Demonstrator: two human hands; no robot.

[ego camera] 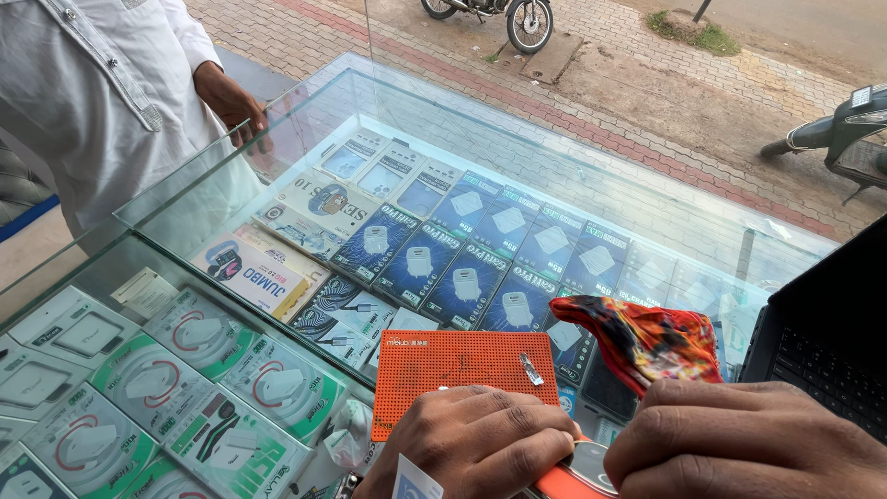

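Nearest the camera, the left hand [476, 439] and the right hand [748, 444] press down side by side on a flat device with an orange edge [568, 480], most of it hidden beneath them. The left grip lies curled over the device's left part, fingers bent and closed against it; the right grip is a closed fist resting on its right part, and whether its fingers pinch anything underneath cannot be told. A small white card corner [413, 480] pokes up just below the left grip.

Just beyond the left grip an orange perforated mat [443, 370] lies on the glass worktop [647, 212], with a small metal part [531, 370] on it. Just beyond the right grip sits a crumpled red and yellow cloth [647, 337]; to that grip's right is a black laptop [827, 342]. Under the glass lie rows of boxed chargers [467, 268].

Far beyond the left grip, another person in a white shirt [92, 83] rests a hand [231, 102] on the worktop's far edge. Past it, a motorcycle wheel [529, 23] and a scooter [845, 129] stand on the paved street.
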